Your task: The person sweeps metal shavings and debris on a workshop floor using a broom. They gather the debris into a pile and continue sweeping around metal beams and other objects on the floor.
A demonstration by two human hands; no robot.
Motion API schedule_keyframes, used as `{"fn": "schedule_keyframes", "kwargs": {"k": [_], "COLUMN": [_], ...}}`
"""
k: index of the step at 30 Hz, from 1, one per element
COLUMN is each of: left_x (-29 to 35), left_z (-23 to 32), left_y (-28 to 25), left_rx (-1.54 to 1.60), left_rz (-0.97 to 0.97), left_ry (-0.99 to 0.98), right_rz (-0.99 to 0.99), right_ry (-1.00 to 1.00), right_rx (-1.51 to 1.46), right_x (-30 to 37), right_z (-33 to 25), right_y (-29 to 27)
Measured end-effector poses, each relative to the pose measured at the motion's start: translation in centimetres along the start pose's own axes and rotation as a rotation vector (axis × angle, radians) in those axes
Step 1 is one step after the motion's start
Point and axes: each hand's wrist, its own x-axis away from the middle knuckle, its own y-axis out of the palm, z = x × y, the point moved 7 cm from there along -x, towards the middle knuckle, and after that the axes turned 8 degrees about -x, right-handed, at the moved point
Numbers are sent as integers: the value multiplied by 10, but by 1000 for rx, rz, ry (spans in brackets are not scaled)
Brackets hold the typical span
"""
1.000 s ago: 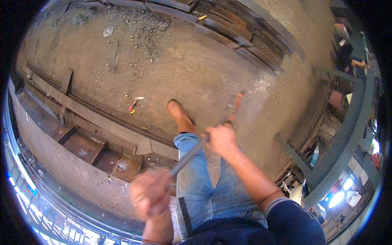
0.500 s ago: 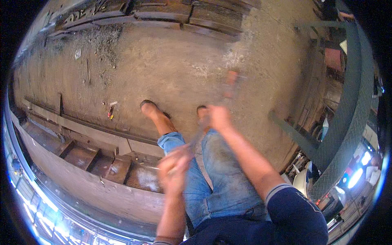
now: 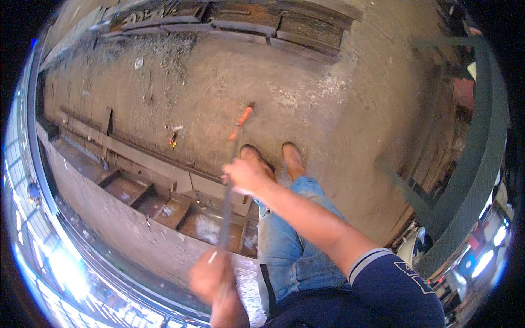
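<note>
A long, thin dark rod or cable (image 3: 226,216) runs from near my body out over the floor; I cannot tell which it is. At its far end is an orange piece with a dark tip (image 3: 244,117). My right hand (image 3: 245,176) is closed around the dark length, just short of the orange part. Lower and to the left, my left hand (image 3: 212,276) is blurred but closed about the near end. A small pale sliver (image 3: 212,257) shows at its fingers, too blurred to name.
Along the left lies a long steel beam with crosswise plates (image 3: 128,188). More steel sections (image 3: 240,30) lie at the far side. A dark green frame (image 3: 476,147) stands on the right. Small red and yellow bits (image 3: 174,139) are on the dusty floor (image 3: 350,142).
Both hands and the dark length have swung left, and its orange end now points over the floor left of my feet. My view has shifted left and my feet are closer together.
</note>
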Motion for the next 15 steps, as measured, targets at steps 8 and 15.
{"fn": "schedule_keyframes", "kwargs": {"k": [8,15], "left_x": [-7,27], "left_z": [38,-15], "left_y": [47,-47], "left_rx": [26,160], "left_rz": [-327,161], "left_ry": [101,-322], "right_rz": [-6,-297], "right_ry": [181,550], "right_rx": [-23,216], "right_x": [113,215], "right_z": [123,228], "right_y": [28,34]}}
